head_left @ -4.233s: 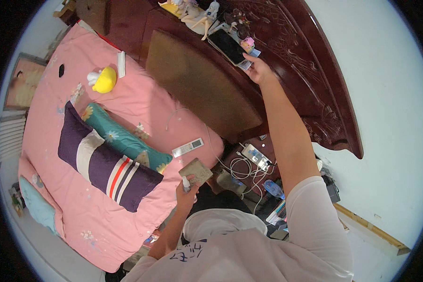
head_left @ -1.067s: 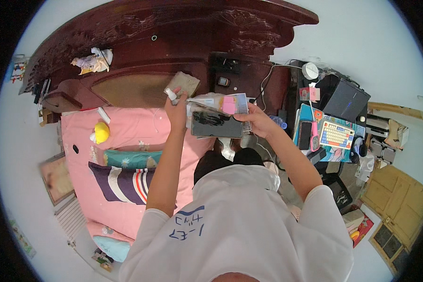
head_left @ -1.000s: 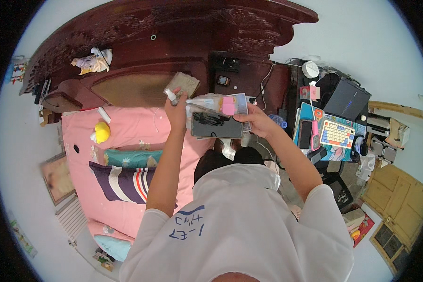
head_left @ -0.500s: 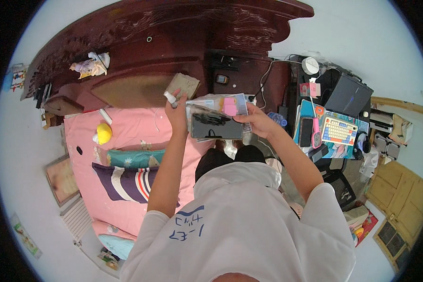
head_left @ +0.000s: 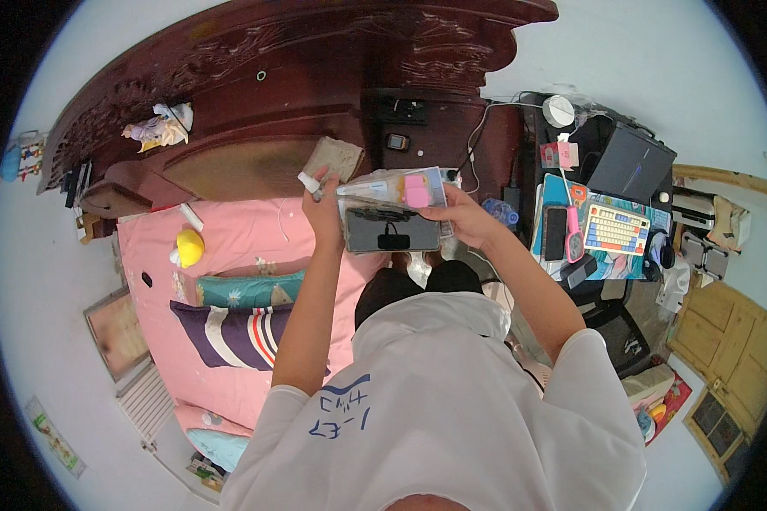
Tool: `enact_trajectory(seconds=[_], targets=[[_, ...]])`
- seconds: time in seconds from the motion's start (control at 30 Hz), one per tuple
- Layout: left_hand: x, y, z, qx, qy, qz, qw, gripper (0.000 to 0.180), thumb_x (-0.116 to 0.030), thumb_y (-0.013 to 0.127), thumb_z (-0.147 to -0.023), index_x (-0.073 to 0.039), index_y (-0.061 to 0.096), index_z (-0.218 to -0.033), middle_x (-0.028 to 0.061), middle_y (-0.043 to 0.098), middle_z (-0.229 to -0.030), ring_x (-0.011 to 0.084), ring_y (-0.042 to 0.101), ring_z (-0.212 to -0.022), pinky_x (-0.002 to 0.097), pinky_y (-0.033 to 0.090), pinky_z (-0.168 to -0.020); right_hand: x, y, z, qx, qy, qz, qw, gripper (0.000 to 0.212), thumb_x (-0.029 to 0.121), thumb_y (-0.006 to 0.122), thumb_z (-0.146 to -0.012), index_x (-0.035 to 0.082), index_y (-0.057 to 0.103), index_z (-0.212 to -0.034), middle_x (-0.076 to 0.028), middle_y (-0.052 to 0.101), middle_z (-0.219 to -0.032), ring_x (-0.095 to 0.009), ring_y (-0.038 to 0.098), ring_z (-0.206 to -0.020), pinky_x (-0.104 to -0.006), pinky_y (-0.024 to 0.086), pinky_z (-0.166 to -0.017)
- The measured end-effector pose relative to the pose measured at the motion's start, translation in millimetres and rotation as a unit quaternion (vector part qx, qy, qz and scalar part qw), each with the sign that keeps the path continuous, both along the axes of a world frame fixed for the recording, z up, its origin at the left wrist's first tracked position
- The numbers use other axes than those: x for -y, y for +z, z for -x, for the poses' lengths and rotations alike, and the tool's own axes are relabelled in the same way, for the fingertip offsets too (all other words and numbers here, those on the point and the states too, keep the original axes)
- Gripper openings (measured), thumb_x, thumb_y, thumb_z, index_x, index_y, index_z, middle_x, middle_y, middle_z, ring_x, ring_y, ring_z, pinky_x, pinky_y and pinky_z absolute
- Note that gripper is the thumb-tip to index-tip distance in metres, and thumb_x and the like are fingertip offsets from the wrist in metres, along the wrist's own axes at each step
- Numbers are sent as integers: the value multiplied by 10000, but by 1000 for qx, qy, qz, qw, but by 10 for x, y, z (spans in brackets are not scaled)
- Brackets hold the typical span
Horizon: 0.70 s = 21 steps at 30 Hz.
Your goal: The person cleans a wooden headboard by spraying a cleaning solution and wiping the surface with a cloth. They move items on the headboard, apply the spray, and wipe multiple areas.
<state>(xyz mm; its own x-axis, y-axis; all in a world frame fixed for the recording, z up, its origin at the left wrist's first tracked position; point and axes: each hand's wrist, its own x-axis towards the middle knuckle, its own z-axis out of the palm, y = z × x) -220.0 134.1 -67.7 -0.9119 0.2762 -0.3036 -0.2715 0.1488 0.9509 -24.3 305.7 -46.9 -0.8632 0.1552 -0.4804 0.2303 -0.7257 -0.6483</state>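
Observation:
My left hand (head_left: 323,208) is closed around a small bottle with a white top (head_left: 309,181), at the left of a tablet. The tablet (head_left: 371,232) has a dark, glossy face with reflections on it. At its right edge my right hand (head_left: 466,216) grips it, thumb on top and the other fingers mostly hidden beneath. Just beyond the tablet lie papers or booklets (head_left: 371,189) with a pink object (head_left: 417,191) on them. A worn, tan book-like block (head_left: 336,158) rests behind my left hand.
On the left is a bed with a pink sheet (head_left: 256,247), striped cushion (head_left: 222,334) and yellow toy (head_left: 190,247). To the right, a desk holds a keyboard (head_left: 615,229), laptop (head_left: 632,166) and phone (head_left: 554,233). A blue-tinted bottle (head_left: 501,213) stands before the desk.
The tablet tilts slightly, and the reflections on its face have shifted. My left hand has turned a little with the bottle; my right hand still grips the tablet's edge.

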Motion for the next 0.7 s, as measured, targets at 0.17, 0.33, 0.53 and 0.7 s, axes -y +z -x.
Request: enact_trajectory(seconds=[0.17,0.33,0.53,0.7], targets=[[-16,-110,-2,-37,-15,3,999,358,-196,713,-872,-18,641,-1173,76,635,-1053,163,571,-963,282,447,-859,4,-20,-31,-2,1,-6,1000,473,30,712,-846,56,556,-1292,-51,648,-1198,-154,599,-1095,-323,431,-993],[-60,-103,-69,12,-15,-54,998,377,-199,728,-866,-19,632,-1183,70,620,-1001,141,554,-926,268,443,-834,0,-94,-131,-6,-13,7,1000,494,12,700,-839,51,546,-1307,-54,646,-1207,-160,593,-1114,-324,422,-1005],[-144,-16,-150,43,-20,-41,998,355,-176,712,-879,-18,620,-1183,38,600,-904,125,550,-822,248,439,-752,-8,-167,-246,-33,-22,39,998,573,-22,653,-842,40,463,-1379,-90,633,-1230,-190,610,-1137,-331,448,-1024],[-218,-29,-183,63,-19,-76,995,338,-154,699,-888,-41,608,-1193,0,571,-841,86,517,-694,228,415,-603,-98,-113,-353,-20,-55,48,997,551,-23,671,-831,45,496,-1348,-73,634,-1222,-182,608,-1129,-339,458,-1006]])
